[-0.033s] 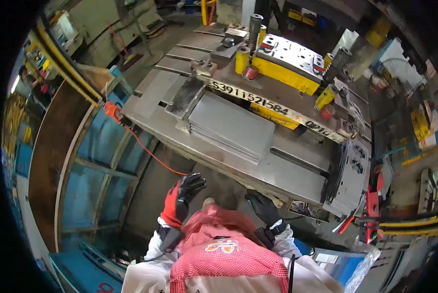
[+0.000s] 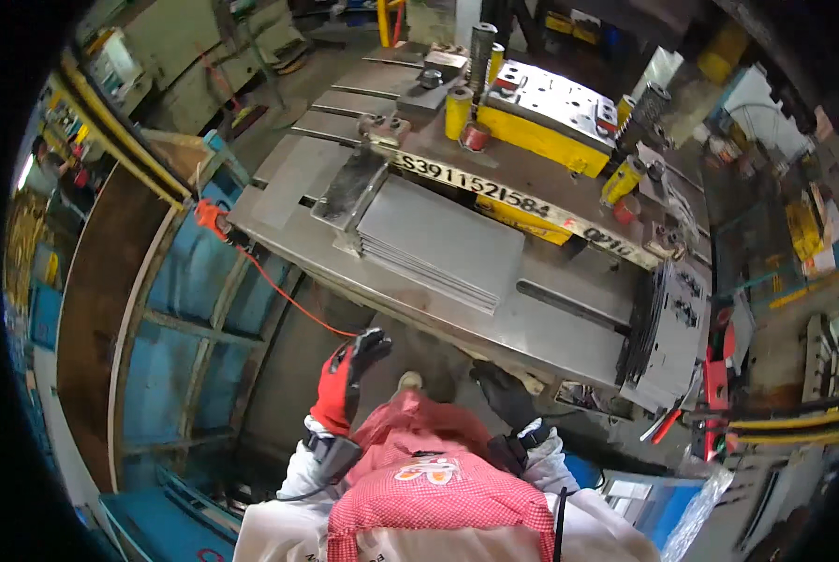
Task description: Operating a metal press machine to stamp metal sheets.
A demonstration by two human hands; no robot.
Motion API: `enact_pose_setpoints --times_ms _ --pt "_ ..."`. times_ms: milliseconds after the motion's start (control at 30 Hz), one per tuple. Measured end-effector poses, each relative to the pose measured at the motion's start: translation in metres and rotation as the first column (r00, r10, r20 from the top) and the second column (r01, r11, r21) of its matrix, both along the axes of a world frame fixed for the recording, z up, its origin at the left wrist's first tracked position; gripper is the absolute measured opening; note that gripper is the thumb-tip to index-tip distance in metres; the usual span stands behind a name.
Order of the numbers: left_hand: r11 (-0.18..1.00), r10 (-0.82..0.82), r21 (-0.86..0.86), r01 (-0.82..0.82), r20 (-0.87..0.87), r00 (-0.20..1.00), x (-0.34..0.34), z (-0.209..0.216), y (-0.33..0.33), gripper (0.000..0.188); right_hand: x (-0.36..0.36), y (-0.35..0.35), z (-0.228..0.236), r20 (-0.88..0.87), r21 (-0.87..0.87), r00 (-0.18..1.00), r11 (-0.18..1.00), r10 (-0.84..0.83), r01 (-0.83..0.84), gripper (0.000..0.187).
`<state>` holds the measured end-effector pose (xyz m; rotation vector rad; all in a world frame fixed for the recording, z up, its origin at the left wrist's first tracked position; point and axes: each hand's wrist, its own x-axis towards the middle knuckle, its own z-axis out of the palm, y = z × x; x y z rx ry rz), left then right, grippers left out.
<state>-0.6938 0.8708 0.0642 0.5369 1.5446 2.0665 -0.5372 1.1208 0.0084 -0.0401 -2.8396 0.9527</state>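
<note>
My left hand (image 2: 348,375), in a red and black work glove, hovers in front of the press table (image 2: 410,298) with its fingers stretched out and nothing in it. Further right, my right hand (image 2: 506,393) wears a dark glove; its fingers also look extended, and I see nothing held. Both hands are apart from the table. On the table's middle lies a fanned stack of flat grey metal sheets (image 2: 443,239), against a metal stop block (image 2: 352,187) at its left. Another stack, of cut metal pieces (image 2: 668,332), sits at the table's right end.
Behind the sheets stands a die set with a yellow block (image 2: 541,136) and yellow posts (image 2: 458,112). An orange cable (image 2: 288,292) runs from an orange connector (image 2: 212,217) at the table's left corner. A blue framed panel (image 2: 181,323) stands left. A red-handled tool (image 2: 666,426) is at right.
The view has shifted very slightly. Both gloved hands stay in nearly the same place, and the sheets have not moved.
</note>
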Motion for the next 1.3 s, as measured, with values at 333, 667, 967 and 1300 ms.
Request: enact_pose_setpoints --times_ms 333,667,967,1300 --pt "0.779 -0.399 -0.515 -0.357 -0.847 0.351 -0.082 0.072 0.099 0.052 -0.007 -0.015 0.034 0.249 0.015 0.884 0.914 -0.395 0.404 0.026" --pt "0.832 -0.456 -0.531 -0.162 -0.82 0.347 -0.095 0.04 0.111 0.059 0.003 -0.016 0.042 -0.176 0.002 0.764 0.776 -0.62 0.63 0.034" --pt "0.774 -0.533 -0.573 -0.27 -0.82 0.211 -0.088 0.035 0.111 0.057 0.086 0.063 0.109 -0.583 0.225 0.154 0.023 -0.798 0.974 0.042" --pt "0.733 -0.538 -0.576 -0.362 -0.816 0.21 -0.1 -0.013 0.102 0.05 0.237 0.154 0.03 -0.486 0.244 0.126 0.005 -0.865 0.97 0.032"
